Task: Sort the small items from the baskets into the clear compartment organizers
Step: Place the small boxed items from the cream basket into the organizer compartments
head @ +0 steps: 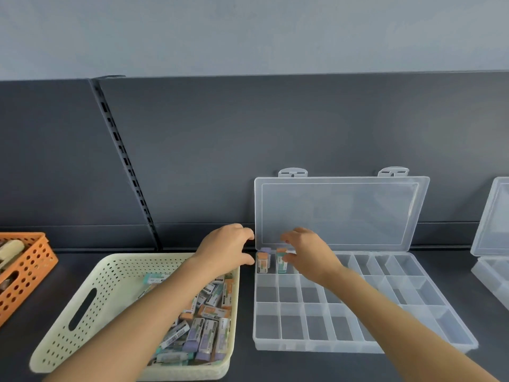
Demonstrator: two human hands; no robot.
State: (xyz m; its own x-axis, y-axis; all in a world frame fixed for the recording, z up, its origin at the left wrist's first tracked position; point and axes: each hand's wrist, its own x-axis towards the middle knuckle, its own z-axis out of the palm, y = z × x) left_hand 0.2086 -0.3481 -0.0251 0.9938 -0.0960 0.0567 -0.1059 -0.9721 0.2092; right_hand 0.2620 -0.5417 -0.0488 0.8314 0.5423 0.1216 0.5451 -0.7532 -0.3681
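While the left grip (227,250) hovers empty, loosely curled, over the basket (137,257), the right grip (307,256) touches an eraser (281,266). Whether it grasps it, I cannot tell.

Shop setting: dark metal gondola shelving, slotted upright (126,164) at centre left, back panel (275,128), shelf deck (275,365) below.

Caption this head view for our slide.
Left hand and right hand reach upright erasers in the clear organizer beside a cream basket.

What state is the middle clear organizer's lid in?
Open. The lid stands raised against the dark back panel, leaving the organizer compartments uncovered.
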